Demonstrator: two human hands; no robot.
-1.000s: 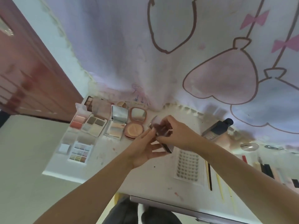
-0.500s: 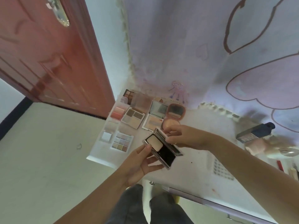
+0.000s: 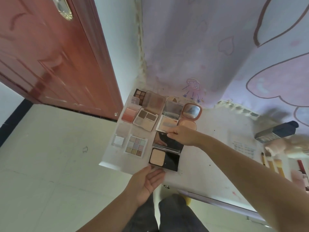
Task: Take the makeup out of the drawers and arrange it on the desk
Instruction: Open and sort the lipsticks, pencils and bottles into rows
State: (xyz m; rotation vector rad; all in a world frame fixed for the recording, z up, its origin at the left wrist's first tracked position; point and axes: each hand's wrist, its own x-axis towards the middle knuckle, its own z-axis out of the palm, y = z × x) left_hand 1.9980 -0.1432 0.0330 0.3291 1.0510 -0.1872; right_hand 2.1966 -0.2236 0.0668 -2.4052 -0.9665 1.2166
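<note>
A black powder compact [image 3: 164, 159] lies open on the white desk [image 3: 209, 168] near its front left corner, beige powder pan toward me, mirrored lid standing behind it. My right hand [image 3: 182, 135] pinches the top edge of that lid. My left hand [image 3: 147, 183] hovers palm up just in front of the compact at the desk edge, fingers relaxed, holding nothing. Several open palettes lie in rows beyond: a pastel eyeshadow palette [image 3: 136, 145], a brown quad [image 3: 145, 119], a pink blush [image 3: 128, 114] and a round peach compact [image 3: 190, 117].
A dark foundation bottle [image 3: 276, 133] lies at the right, with brushes [image 3: 271, 162] and small items toward the right edge. A patterned curtain [image 3: 217, 56] hangs behind the desk. A red-brown door [image 3: 50, 56] stands at the left. My legs [image 3: 167, 215] show below the desk edge.
The black compact went from being held in both hands to lying open on the desk by the pastel palette. My left hand has let go; the view swung left.
</note>
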